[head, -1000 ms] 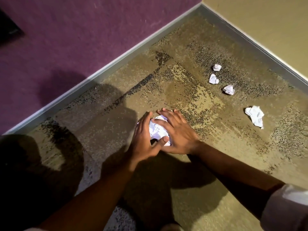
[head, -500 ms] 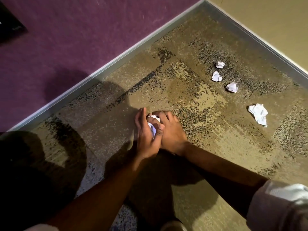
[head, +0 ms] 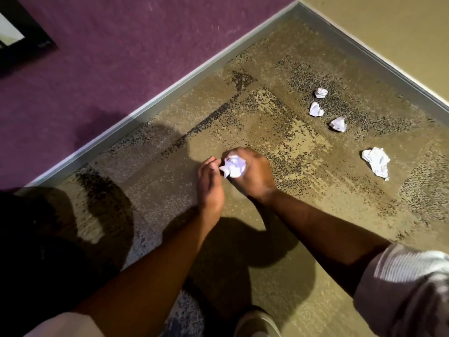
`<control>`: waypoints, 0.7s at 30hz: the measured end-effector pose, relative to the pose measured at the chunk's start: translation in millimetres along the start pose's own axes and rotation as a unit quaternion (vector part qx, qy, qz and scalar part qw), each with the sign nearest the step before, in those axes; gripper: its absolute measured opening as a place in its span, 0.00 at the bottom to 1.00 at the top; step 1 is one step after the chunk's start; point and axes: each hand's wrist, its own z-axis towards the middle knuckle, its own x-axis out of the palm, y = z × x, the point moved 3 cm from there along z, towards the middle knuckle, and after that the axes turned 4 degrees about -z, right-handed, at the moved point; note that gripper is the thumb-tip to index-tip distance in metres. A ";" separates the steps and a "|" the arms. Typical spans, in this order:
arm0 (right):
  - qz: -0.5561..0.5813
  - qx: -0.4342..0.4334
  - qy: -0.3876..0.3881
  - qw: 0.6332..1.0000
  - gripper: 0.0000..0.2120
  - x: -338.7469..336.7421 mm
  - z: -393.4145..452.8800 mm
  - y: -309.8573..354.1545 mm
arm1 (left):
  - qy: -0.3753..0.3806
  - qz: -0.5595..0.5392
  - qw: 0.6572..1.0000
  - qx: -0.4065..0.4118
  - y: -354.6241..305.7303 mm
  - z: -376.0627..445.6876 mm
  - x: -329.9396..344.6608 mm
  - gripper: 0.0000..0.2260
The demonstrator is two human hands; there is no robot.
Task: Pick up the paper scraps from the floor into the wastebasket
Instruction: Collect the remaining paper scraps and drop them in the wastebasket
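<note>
My right hand [head: 255,173] is closed around a crumpled white paper ball [head: 234,166] just above the carpet. My left hand [head: 210,183] sits beside it, fingertips touching the ball's left edge. Several more scraps lie on the floor to the right: a larger crumpled sheet [head: 376,161] and three small balls, one nearest [head: 338,124], one in the middle [head: 315,109] and one farthest [head: 320,92]. No wastebasket is in view.
The patterned carpet [head: 291,215] runs into a room corner, with a purple wall [head: 121,57] on the left and a tan wall [head: 388,25] on the right, both with grey baseboards. A dark frame [head: 21,37] hangs at top left. My shoe [head: 257,322] shows at the bottom.
Both hands went from flat over the paper on the floor to squeezing it together; the paper is now a compact ball held in my right hand.
</note>
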 end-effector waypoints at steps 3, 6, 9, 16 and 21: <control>0.219 0.190 -0.064 0.955 0.12 -14.5 -5.4 -8.5 | -0.007 0.036 0.999 0.018 1.4 -3.4 0.7 0.13; 0.439 0.323 -0.117 0.830 0.11 -28.3 -13.3 -10.0 | 0.013 0.133 0.988 0.084 1.5 -15.4 1.8 0.12; 0.493 0.376 -0.125 0.775 0.11 -36.7 -28.3 -16.9 | 0.024 0.245 0.955 0.164 -1.8 -25.0 3.0 0.15; 0.457 0.426 -0.128 0.770 0.10 -53.1 -71.1 -25.5 | 0.147 0.501 0.831 0.190 -19.4 -27.9 31.2 0.19; 0.464 0.433 -0.120 0.764 0.09 -65.2 -86.5 -7.7 | 0.175 0.537 0.798 0.211 -27.9 -21.6 34.0 0.13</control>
